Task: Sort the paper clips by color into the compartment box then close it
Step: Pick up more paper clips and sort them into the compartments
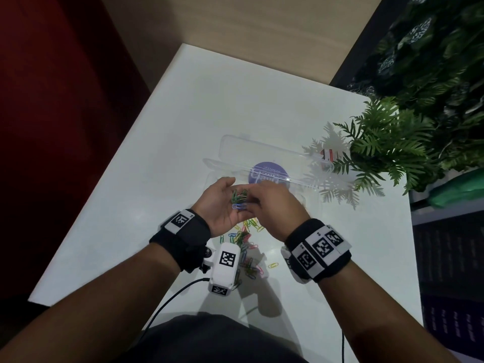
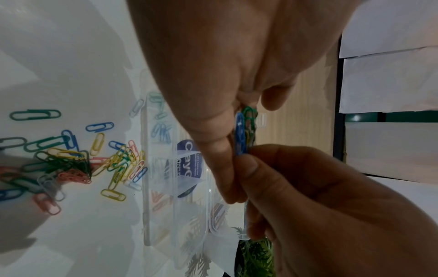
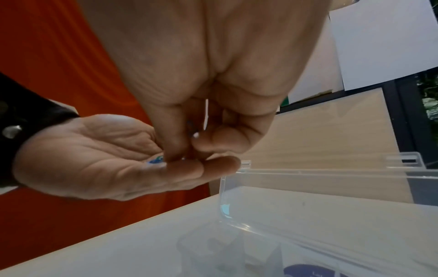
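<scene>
My left hand (image 1: 227, 199) is palm up above the table and cups a bunch of green paper clips (image 1: 238, 195) with a blue paper clip (image 1: 237, 206) at its near edge. My right hand (image 1: 252, 204) reaches into that palm and pinches the blue paper clip (image 2: 240, 135) between thumb and fingertip. In the right wrist view the pinch (image 3: 187, 152) sits on the left palm (image 3: 90, 161), with only a bit of the blue clip (image 3: 155, 161) showing. The clear compartment box (image 1: 217, 176) lies open just beyond the hands, and some clips show in its compartments (image 2: 162, 131).
A loose pile of mixed-colour clips (image 1: 246, 247) lies on the white table (image 1: 170, 127) under my wrists. The box lid (image 1: 262, 153) is folded back away from me. A fern (image 1: 387, 142) overhangs the box's right end. The table's edge runs along the left.
</scene>
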